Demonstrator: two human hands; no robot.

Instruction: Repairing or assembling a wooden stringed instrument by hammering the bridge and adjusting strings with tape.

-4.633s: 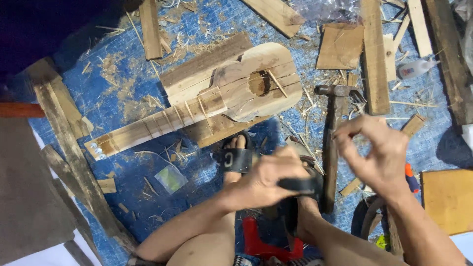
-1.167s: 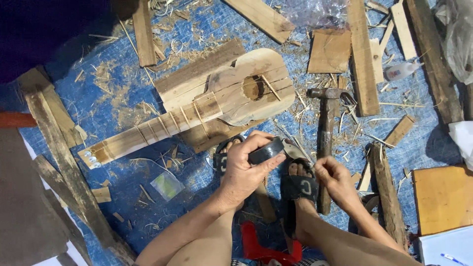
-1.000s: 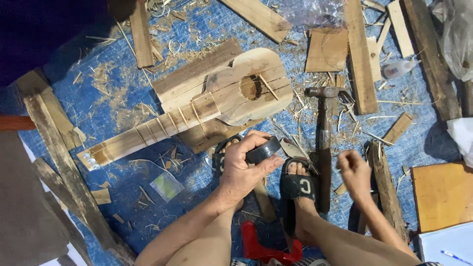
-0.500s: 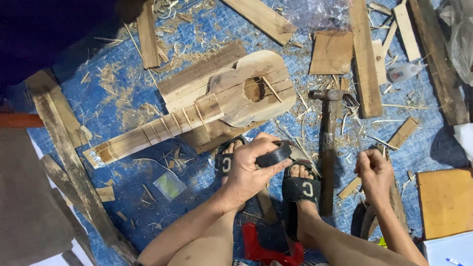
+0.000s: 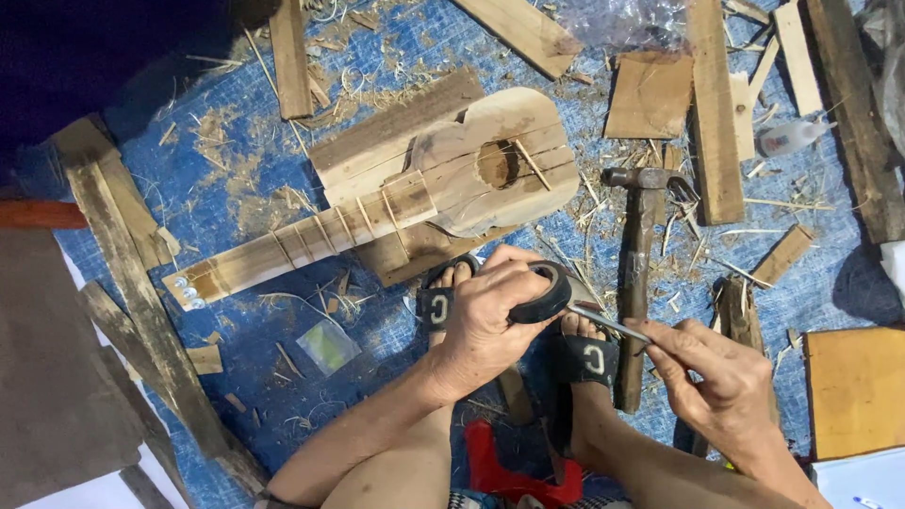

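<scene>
Fingers of the left hand (image 5: 485, 320) curl round a black tape roll (image 5: 539, 294), thumb on its rim, gripping it just above the sandalled feet. Fingers of the right hand (image 5: 721, 377) pinch shut on a thin metal rod (image 5: 608, 323) whose far end meets the roll's lower edge.

Beyond the hands, a blue tarp (image 5: 236, 160) covers the ground under shavings and offcuts. On it lies an unfinished wooden guitar (image 5: 415, 203), neck pointing left, sound hole up, thin sticks laid along it like strings. Planks (image 5: 712, 104) lie around it. A hammer (image 5: 633, 273) lies just right of the roll, head away from the person, well apart from either hand. A small clear bottle (image 5: 787, 139) rests among the planks at upper right.

To do the work well, I judge the roll should stay braced against the palm so it cannot turn, and the rod should be kept low and shallow against the edge, with light pressure so it does not slip toward the left thumb.
</scene>
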